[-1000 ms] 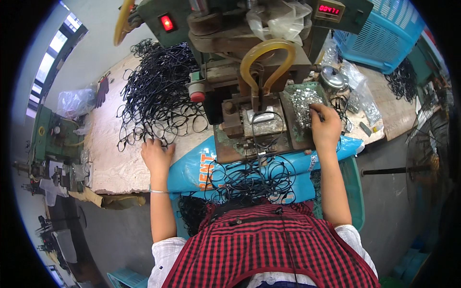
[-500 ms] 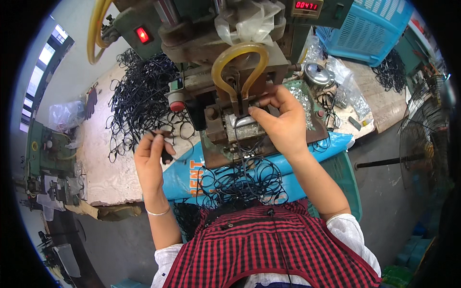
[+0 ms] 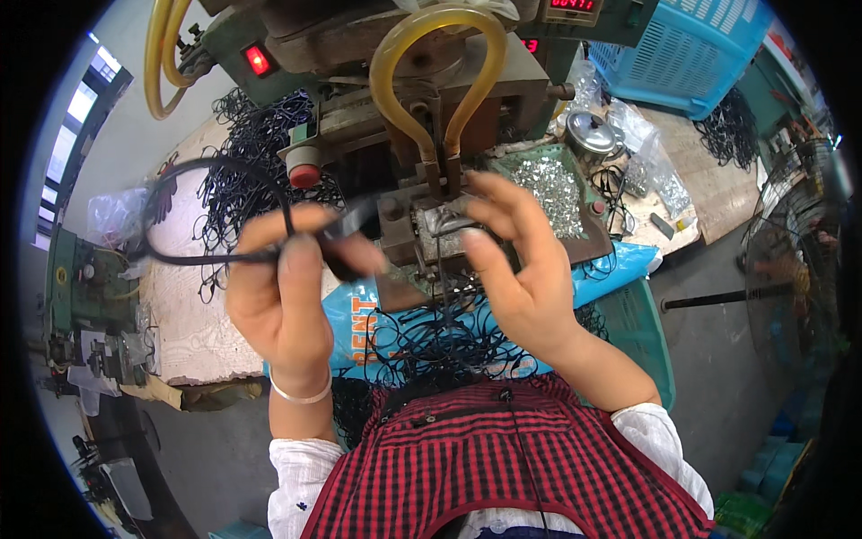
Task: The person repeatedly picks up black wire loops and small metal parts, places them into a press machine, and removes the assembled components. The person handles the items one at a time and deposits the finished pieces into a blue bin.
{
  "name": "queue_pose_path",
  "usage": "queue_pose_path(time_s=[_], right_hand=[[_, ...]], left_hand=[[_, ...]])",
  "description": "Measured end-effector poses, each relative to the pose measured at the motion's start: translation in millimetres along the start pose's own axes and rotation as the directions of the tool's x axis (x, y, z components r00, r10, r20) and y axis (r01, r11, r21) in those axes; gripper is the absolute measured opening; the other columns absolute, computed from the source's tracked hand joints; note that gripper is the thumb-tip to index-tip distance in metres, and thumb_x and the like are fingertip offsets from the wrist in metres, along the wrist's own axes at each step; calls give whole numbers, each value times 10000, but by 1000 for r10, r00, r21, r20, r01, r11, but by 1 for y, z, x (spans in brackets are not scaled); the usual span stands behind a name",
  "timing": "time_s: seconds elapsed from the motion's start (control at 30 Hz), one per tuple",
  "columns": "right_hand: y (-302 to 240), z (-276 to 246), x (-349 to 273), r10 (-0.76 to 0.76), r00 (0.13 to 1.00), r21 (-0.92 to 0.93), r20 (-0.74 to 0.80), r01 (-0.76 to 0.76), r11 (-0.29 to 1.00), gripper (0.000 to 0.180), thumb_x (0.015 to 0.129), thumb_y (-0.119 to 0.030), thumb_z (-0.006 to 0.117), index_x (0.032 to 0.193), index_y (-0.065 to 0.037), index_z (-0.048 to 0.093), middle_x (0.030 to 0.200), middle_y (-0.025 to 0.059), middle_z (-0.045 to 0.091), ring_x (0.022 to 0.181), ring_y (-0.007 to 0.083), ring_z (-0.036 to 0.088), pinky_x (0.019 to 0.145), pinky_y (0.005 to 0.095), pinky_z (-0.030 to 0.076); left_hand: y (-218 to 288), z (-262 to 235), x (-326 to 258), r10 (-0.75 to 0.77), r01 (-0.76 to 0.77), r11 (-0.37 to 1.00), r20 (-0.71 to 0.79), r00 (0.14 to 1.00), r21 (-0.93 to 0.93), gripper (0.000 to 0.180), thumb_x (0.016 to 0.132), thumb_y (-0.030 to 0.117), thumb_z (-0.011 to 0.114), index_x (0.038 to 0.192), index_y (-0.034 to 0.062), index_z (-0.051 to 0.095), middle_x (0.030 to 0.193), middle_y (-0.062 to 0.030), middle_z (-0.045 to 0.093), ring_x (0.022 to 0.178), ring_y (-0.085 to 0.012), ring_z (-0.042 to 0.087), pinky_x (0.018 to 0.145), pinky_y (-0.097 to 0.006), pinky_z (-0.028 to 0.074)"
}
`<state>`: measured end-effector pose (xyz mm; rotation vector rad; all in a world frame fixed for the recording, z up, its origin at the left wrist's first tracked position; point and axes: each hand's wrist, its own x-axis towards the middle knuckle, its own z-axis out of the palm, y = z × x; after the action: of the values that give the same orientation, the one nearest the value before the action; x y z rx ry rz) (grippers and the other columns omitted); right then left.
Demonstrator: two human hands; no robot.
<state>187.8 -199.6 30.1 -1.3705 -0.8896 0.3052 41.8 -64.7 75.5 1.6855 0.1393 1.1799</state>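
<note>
Pinched between the thumb and fingers of my left hand is a black cord loop, raised left of the press. A dark, blurred end of it points toward the press. My right hand has its fingers apart and holds nothing I can see. Its fingertips are beside the metal die block, under the press tool. A thin black cord runs down from the die toward my lap. A bent yellow hose loops above the tool.
A tangled heap of black cords lies left on the table; more cords lie before the press on blue sheeting. A tray of silvery bits, a lidded metal pot, a blue crate and a fan are rightward.
My left hand has come up and inward, bringing the black cord loop into the air. My right fingers have spread and drawn off the die. The yellow hose and tool look higher and larger.
</note>
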Motion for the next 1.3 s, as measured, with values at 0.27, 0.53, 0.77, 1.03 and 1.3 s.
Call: queue_pose_path(time_s=[0.27, 0.53, 0.77, 1.03, 1.3], right_hand=[[130, -103, 7, -227, 973, -913, -38, 59, 404, 168, 824, -163, 778, 951, -58, 742, 1282, 235, 648, 1323, 427, 529, 1056, 501, 451], [137, -106, 26, -199, 959, -783, -201, -36, 620, 158, 875, -111, 741, 1016, -43, 769, 1137, 177, 732, 1142, 356, 663, 1009, 426, 500], [142, -104, 24, -187, 946, -587, -267, -6, 809, 157, 956, -83, 689, 1089, -38, 761, 1023, 117, 752, 946, 242, 699, 873, 343, 526], [133, -105, 20, 7, 937, -341, -350, -135, 930, 187, 964, -94, 706, 1113, 16, 731, 991, 83, 751, 912, 123, 672, 848, 273, 522], [133, -95, 22, -39, 949, -407, -313, -97, 908, 148, 865, -39, 756, 1010, -12, 765, 991, 90, 754, 943, 181, 695, 881, 303, 521]], left_hand=[[4, 29, -19, -806, 964, 208, 529, 265, -166, 410, 1102, 293, 412, 1222, -47, 608, 626, -119, 644, 483, -164, 608, 353, -232, 429], [-11, 39, -20, -859, 973, 157, 463, 219, -170, 418, 1094, 287, 407, 1216, -32, 648, 609, -109, 635, 472, -141, 573, 344, -228, 394], [-27, 24, -40, -754, 966, 181, 604, 258, -186, 445, 1093, 381, 482, 1270, -10, 600, 819, -135, 718, 666, -168, 678, 472, -254, 509], [-85, -180, -48, 7, 384, 411, -424, 906, 827, 164, 931, 127, 680, 1045, 32, 749, 973, -128, 757, 866, -252, 724, 778, -344, 554], [-231, -470, -100, -173, 690, -368, -774, 609, 624, 379, 917, 303, 580, 1032, -16, 749, 1065, -279, 726, 1016, -440, 700, 890, -507, 542]])
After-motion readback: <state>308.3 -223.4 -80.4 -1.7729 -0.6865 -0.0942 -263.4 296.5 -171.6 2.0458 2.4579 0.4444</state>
